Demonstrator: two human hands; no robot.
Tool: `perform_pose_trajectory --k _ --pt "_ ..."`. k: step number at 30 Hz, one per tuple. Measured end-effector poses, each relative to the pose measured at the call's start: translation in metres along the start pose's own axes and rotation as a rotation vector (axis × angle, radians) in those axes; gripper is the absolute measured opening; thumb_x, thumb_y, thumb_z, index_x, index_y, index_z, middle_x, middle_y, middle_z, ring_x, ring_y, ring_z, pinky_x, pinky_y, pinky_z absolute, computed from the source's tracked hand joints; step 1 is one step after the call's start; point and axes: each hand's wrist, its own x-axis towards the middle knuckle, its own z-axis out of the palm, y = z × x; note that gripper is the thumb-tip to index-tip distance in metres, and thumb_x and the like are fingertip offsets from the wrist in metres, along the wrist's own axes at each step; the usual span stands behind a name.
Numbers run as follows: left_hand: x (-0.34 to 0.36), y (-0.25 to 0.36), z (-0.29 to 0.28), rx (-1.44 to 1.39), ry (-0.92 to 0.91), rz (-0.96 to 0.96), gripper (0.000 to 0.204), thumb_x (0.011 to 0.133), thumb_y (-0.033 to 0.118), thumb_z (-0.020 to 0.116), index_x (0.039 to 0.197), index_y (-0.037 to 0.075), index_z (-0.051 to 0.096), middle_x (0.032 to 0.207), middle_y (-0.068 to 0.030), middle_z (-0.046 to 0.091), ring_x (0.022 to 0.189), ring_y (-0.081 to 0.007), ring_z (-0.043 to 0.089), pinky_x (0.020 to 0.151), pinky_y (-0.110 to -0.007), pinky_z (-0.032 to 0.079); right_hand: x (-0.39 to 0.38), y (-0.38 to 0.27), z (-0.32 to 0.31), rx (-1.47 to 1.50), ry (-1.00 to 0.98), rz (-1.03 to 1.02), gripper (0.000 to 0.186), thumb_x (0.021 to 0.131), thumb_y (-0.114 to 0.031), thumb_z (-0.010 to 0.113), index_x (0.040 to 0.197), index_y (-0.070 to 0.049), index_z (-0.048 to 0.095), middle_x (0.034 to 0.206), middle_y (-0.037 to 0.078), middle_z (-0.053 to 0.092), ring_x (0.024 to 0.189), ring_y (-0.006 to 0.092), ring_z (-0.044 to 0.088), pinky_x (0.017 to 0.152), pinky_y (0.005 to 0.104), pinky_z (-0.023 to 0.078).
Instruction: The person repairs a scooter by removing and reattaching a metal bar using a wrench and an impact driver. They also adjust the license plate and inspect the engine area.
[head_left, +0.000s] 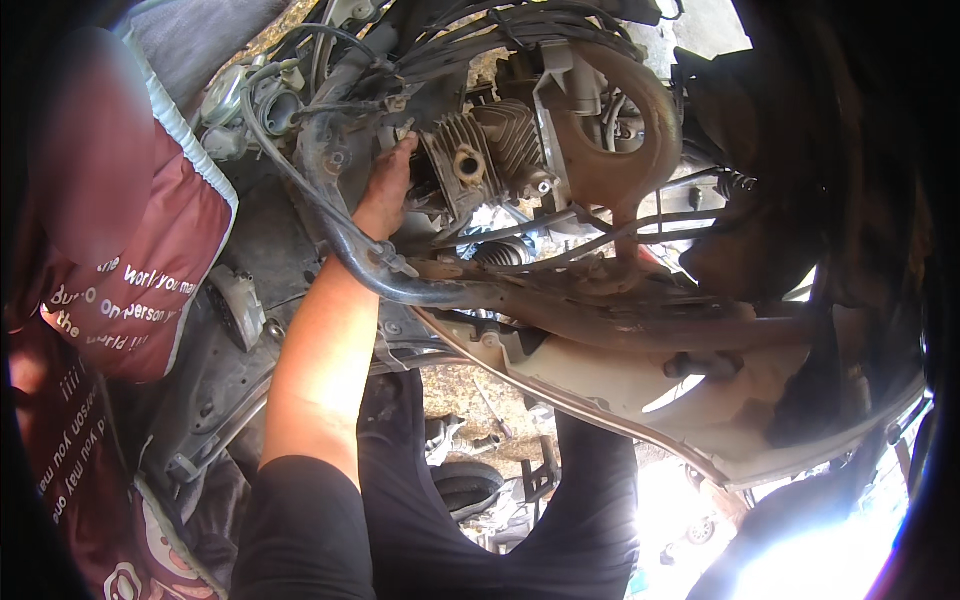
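My left hand [385, 190] reaches up past a bent frame tube [355, 245] to the left side of a finned engine cylinder [465, 165]. A digit shows beside the fins, pressed near a small metal part [403, 132]. The other fingers are mostly hidden, and what they grip cannot be made out. In the cylinder's near face is a round dark hole. A carburetor-like metal part [270, 100] with a round opening sits left of the hand, a black cable running past it. My right hand is not in view.
A rusty ring-shaped frame piece [650, 110] stands right of the engine. Black cables [510, 25] cross above it. A pale body panel [620, 390] curves over my legs [590, 500]. Printed maroon cloth [150, 260] lies at left. Loose parts and a black round part [470, 485] lie below.
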Motion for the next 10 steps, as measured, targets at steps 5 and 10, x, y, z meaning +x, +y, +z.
perform_pose_trajectory --k 5,10 --pt "-0.015 0.008 0.011 0.019 0.101 0.022 0.045 0.094 0.041 0.054 0.121 0.006 0.059 0.118 -0.0085 0.060 0.105 -0.0216 0.056 0.086 -0.037 0.047 -0.103 -0.001 -0.035 1.022 -0.568 -0.247 0.034 0.085 -0.019 0.057 0.112 0.002 0.056 0.100 0.019 0.059 0.094 0.0320 0.059 0.085 0.0421 0.048" --pt "-0.017 0.007 0.013 -0.070 0.078 0.012 0.042 0.094 0.039 0.054 0.118 0.005 0.060 0.114 -0.0079 0.061 0.102 -0.0201 0.057 0.081 -0.036 0.049 -0.198 0.057 0.051 0.767 -1.102 -0.308 0.026 0.087 -0.015 0.060 0.106 0.002 0.059 0.094 0.018 0.061 0.083 0.0353 0.060 0.077 0.0418 0.048"
